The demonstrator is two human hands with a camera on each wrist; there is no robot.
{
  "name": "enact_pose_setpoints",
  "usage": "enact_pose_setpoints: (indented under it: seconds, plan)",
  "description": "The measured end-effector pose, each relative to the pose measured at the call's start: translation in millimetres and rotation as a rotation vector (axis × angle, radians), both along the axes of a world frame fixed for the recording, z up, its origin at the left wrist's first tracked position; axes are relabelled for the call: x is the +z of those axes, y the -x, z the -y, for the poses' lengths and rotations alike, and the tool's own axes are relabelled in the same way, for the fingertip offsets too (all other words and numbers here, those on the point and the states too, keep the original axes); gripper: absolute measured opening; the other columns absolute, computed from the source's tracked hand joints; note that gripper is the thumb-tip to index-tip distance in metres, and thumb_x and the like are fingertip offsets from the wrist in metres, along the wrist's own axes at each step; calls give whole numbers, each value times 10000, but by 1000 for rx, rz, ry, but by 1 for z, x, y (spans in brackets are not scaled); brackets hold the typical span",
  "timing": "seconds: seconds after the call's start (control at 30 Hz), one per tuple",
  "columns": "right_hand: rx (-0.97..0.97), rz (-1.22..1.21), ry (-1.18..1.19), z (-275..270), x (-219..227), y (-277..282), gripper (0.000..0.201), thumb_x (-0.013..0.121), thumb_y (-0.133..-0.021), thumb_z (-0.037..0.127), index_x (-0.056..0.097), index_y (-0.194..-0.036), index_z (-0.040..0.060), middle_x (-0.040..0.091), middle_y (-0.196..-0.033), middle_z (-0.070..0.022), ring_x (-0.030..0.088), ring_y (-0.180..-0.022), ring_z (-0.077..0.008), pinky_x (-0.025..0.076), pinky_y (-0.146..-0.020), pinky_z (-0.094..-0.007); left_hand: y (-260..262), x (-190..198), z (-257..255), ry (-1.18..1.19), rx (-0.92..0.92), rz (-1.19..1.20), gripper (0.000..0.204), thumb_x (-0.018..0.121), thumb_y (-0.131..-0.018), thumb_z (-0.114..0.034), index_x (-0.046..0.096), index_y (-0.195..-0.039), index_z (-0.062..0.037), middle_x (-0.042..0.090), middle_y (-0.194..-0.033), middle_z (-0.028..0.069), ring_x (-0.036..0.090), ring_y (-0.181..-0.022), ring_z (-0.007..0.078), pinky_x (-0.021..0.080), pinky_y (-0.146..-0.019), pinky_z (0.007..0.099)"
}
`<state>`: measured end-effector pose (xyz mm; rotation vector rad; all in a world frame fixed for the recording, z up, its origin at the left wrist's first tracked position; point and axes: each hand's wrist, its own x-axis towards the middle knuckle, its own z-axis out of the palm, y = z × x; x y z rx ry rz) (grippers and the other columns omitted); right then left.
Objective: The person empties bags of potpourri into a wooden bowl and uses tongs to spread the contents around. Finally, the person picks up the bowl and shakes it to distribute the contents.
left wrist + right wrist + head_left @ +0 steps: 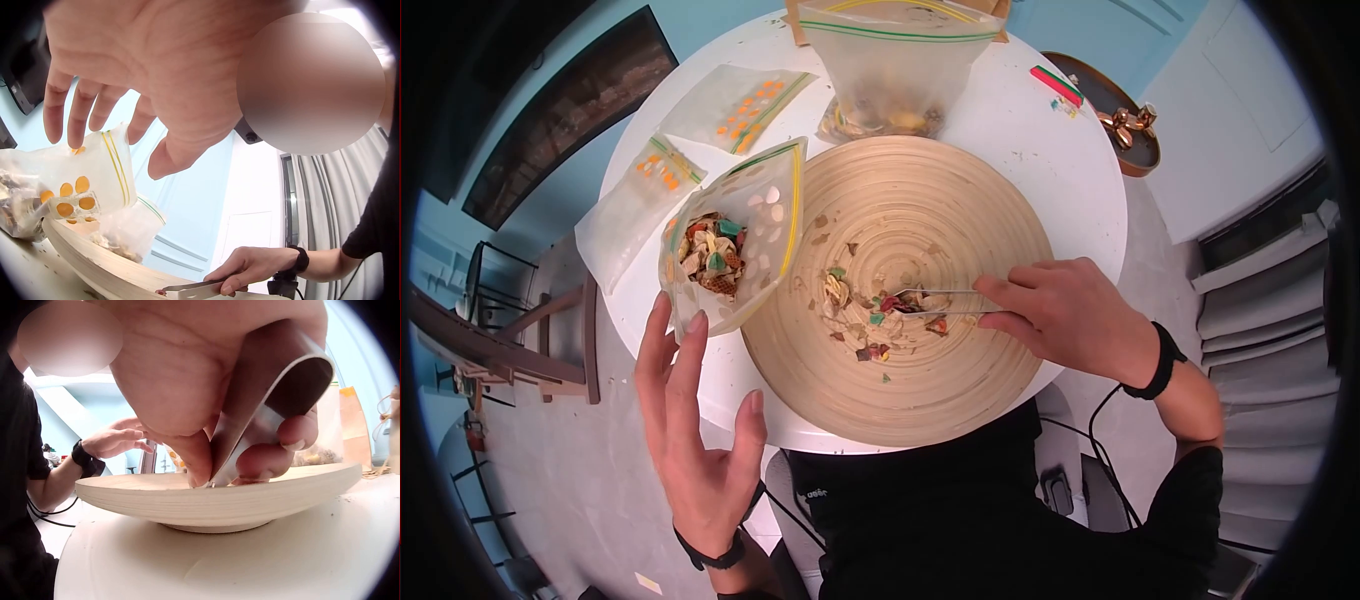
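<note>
My right hand (1055, 312) grips metal tongs (960, 302), their bent end tucked in the palm in the right wrist view. The tips reach into dried petals and leaf bits (878, 318) scattered over a round wooden plate (990, 220). At the plate's left edge stands an open zip bag (775, 235) with orange dots, holding a heap of mixed dried flowers (715, 255). Beside that bag my left hand (695, 430) is spread with fingers straight, fingertips near its lower edge and nothing held.
Two flat zip bags (735, 108) with orange dots lie at the back left. Behind the plate stands a large zip bag (900, 70) of dried pieces. A red and green strip (1057, 86) lies at the back right of the white table (1080, 190), near a dark tray (1135, 150).
</note>
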<state>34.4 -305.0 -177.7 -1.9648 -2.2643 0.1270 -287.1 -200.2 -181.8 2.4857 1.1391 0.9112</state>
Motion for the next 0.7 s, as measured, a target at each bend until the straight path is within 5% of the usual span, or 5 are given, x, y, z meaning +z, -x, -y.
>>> enact_pose_setpoints:
  seconds: [0.1, 0.17, 0.27, 0.7]
  plan:
    - [0, -14, 18, 0, 2, -1, 297, 692, -933, 313, 681, -1128, 90, 602, -701, -46, 641, -662, -252, 493, -574, -372, -3, 0, 1, 0, -4, 12, 626, 676, -867, -179, 519, -1466, -86, 429, -1557, 202, 456, -1384, 371, 452, -1031, 471]
    - [1, -20, 38, -1, 4, -2, 299, 672, -946, 312, 676, -1144, 88, 621, -715, -49, 656, -680, -259, 503, -581, -374, -4, 2, 2, 37, -17, 62, 674, 681, -776, -18, 554, -1435, -74, 411, -1547, 232, 460, -1378, 421, 408, -1114, 502]
    - [1, -23, 9, -2, 5, -5, 294, 682, -940, 300, 680, -1145, 90, 614, -713, -57, 647, -672, -259, 492, -573, -377, -2, 1, -1, -2, -24, 26, 616, 675, -851, -161, 540, -1445, -71, 438, -1549, 212, 452, -1396, 383, 439, -1055, 481]
    - [-91, -161, 98, 2, 14, -3, 356, 774, -879, 251, 683, -1149, 39, 631, -712, -111, 630, -604, -296, 464, -552, -382, 0, -3, -2, 26, -39, 65, 596, 672, -860, -163, 548, -1435, -66, 450, -1536, 213, 448, -1403, 395, 387, -1123, 492]
